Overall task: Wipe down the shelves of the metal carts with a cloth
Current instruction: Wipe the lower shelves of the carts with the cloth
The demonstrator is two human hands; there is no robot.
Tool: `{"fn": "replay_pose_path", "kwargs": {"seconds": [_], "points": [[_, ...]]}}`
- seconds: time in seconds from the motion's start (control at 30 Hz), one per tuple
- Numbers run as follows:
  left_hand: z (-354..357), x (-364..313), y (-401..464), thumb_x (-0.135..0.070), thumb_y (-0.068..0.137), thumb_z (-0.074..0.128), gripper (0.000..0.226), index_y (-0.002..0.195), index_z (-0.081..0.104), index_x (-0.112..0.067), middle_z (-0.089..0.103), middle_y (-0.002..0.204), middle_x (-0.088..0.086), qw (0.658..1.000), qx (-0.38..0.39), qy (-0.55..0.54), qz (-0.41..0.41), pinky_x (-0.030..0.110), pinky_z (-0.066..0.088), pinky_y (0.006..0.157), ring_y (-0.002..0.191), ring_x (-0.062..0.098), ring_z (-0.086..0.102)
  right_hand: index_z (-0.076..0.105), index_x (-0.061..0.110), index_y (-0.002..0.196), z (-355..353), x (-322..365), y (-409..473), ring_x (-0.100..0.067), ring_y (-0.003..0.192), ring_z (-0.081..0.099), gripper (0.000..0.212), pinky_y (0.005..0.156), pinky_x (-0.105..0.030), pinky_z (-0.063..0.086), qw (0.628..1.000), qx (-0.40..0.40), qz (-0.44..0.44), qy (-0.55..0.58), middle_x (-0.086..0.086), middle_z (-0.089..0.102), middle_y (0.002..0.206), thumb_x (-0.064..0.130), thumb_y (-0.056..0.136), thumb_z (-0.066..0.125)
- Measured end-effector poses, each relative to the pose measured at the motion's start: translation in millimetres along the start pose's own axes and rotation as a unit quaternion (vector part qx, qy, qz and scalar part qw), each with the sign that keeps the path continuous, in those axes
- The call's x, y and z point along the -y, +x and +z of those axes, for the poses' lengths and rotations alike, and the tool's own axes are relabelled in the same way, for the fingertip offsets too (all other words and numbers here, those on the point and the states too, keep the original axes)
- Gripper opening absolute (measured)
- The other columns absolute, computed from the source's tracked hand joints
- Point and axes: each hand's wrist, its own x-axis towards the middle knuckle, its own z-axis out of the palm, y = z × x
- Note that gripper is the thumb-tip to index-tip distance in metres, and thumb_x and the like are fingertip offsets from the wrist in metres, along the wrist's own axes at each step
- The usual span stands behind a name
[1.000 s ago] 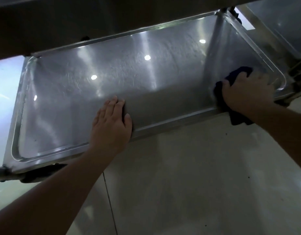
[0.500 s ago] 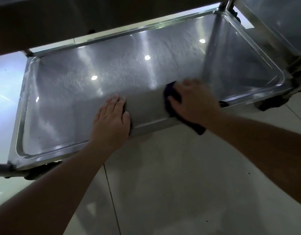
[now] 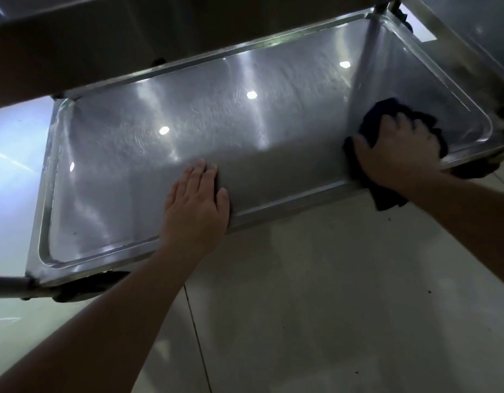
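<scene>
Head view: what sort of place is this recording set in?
Probably a commercial kitchen or similar service area, though not certain. A stainless steel cart shelf with a raised rim sits low over a glossy tiled floor, and a second metal cart stands beside it.

There are two hands, a left hand (image 3: 195,207) and a right hand (image 3: 398,150). There is one dark cloth (image 3: 387,197). There is one shiny metal shelf (image 3: 148,171).
</scene>
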Motion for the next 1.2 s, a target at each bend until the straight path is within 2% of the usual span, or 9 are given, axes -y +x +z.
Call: {"fn": "replay_pose_path", "kwargs": {"seconds": [0.13,0.23,0.37,0.6,0.73,0.87,0.97,1.03,1.2], "points": [[-1,1,1,-0.046,0.109,0.025,0.061,0.165,0.027,-0.023,0.018,0.174,0.0,1.0,0.008,-0.006,-0.004,0.038,0.005,0.131,0.161,0.017,0.011,0.067,0.017,0.124,7,67,-49,-0.033,0.121,0.06,0.054,0.102,-0.045,0.047,0.976,-0.027,-0.211,0.043,-0.008,0.067,0.134,0.058,0.097,0.043],[-3,1,3,-0.038,0.109,0.036,0.056,0.163,0.032,-0.026,0.021,0.173,-0.003,0.999,0.008,-0.025,-0.021,0.034,0.004,0.128,0.159,0.016,0.015,0.073,0.024,0.125,14,111,-80,-0.028,0.13,0.061,0.051,0.109,-0.044,0.046,0.953,-0.01,-0.293,0.08,0.001,0.069,0.138,0.057,0.095,0.048],[-12,4,11,-0.025,0.11,0.037,0.053,0.163,0.034,-0.019,0.02,0.174,0.001,0.995,0.048,-0.082,-0.012,0.033,0.004,0.13,0.16,0.015,0.013,0.078,0.025,0.116,19,137,-98,-0.023,0.124,0.066,0.043,0.104,-0.04,0.05,0.918,-0.021,-0.384,0.095,0.004,0.075,0.126,0.056,0.094,0.056],[-47,25,8,-0.024,0.112,0.039,0.051,0.162,0.035,-0.013,0.024,0.172,0.005,0.989,0.119,-0.083,0.028,0.026,0.009,0.125,0.159,0.018,0.019,0.08,0.021,0.102,12,146,-96,-0.03,0.104,0.07,0.048,0.088,-0.039,0.051,0.913,-0.041,-0.399,0.081,-0.001,0.08,0.106,0.055,0.095,0.048],[-52,43,-18,-0.022,0.107,0.049,0.047,0.153,0.048,-0.011,0.039,0.164,0.009,0.992,0.093,-0.068,0.046,0.029,0.022,0.122,0.151,0.025,0.035,0.077,0.023,0.098,0,152,-89,-0.026,0.092,0.067,0.063,0.073,-0.035,0.048,0.913,-0.007,-0.407,0.02,-0.002,0.075,0.09,0.066,0.092,0.031],[-54,68,-34,-0.031,0.105,0.049,0.042,0.144,0.054,-0.015,0.046,0.157,0.008,0.997,0.059,-0.039,0.02,0.039,0.034,0.117,0.141,0.027,0.044,0.07,0.022,0.079,-23,169,-80,-0.022,0.06,0.062,0.068,0.056,-0.032,0.054,0.885,0.015,-0.46,-0.071,0.0,0.062,0.067,0.068,0.091,0.02],[-59,81,-39,-0.032,0.104,0.05,0.041,0.143,0.053,-0.016,0.048,0.153,0.008,0.997,0.059,-0.054,0.014,0.042,0.037,0.114,0.137,0.027,0.047,0.064,0.022,0.069,-34,182,-78,-0.01,0.049,0.053,0.066,0.05,-0.025,0.046,0.887,0.079,-0.451,-0.066,0.007,0.055,0.057,0.073,0.09,0.027],[-64,87,-45,-0.031,0.104,0.051,0.048,0.149,0.048,-0.018,0.045,0.157,0.007,0.994,0.071,-0.076,0.02,0.043,0.035,0.116,0.14,0.027,0.044,0.069,0.024,0.075,-37,192,-86,-0.005,0.052,0.053,0.059,0.049,-0.022,0.039,0.892,0.14,-0.426,-0.048,0.01,0.059,0.06,0.071,0.092,0.04],[-81,92,-77,-0.025,0.1,0.055,0.05,0.15,0.048,-0.022,0.048,0.153,0.0,0.991,0.09,-0.099,0.014,0.039,0.036,0.117,0.14,0.022,0.046,0.067,0.021,0.065,-45,219,-114,-0.005,0.047,0.056,0.058,0.048,-0.024,0.037,0.905,0.264,-0.319,0.094,0.006,0.06,0.054,0.072,0.089,0.05]]}}
